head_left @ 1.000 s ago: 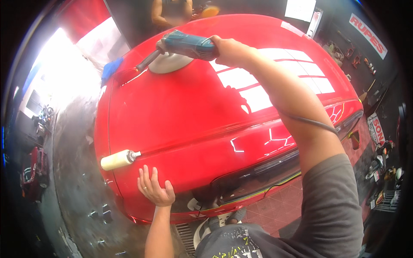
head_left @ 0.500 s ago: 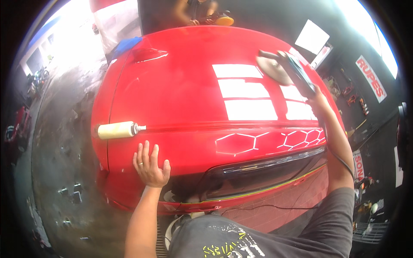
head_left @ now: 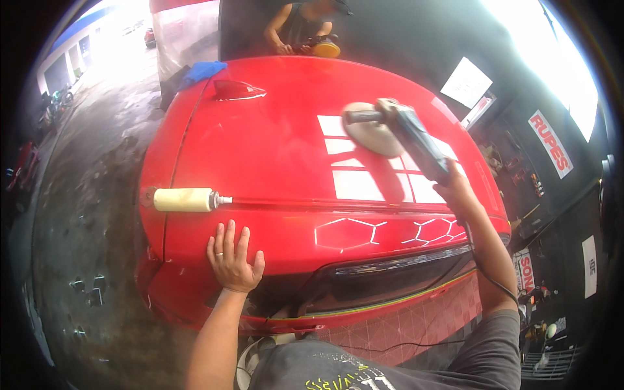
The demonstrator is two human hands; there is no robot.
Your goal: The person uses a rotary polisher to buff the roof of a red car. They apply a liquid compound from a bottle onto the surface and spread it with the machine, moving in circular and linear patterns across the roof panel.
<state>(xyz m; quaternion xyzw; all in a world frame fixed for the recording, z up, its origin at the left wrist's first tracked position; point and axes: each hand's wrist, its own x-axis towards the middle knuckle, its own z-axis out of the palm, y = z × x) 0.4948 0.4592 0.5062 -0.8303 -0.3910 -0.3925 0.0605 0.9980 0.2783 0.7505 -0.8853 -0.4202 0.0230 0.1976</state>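
My right hand (head_left: 453, 187) grips the rear end of a corded car polisher (head_left: 419, 142), its arm stretched out over the car's roof. The polisher's round pale pad (head_left: 374, 133) is over the red car roof (head_left: 279, 149); whether it touches the paint I cannot tell. A stubby side handle points left from the tool's head. My left hand (head_left: 236, 261) lies flat with fingers spread on the red roof edge, holding nothing. Just beyond its fingertips, a cream squeeze bottle (head_left: 183, 199) with a pale nozzle lies on its side along the roof.
Across the car a co-worker (head_left: 302, 29) holds another polisher with a yellow pad (head_left: 326, 50). A blue cloth (head_left: 203, 73) lies at the roof's far left, near a fin antenna (head_left: 237, 90). The black power cord (head_left: 484, 263) hangs along my right arm. Dark car windows are below the roof edge.
My right hand has moved the polisher left across the roof. My left hand stays flat on the roof edge. The view has shifted slightly, and more of the co-worker shows.
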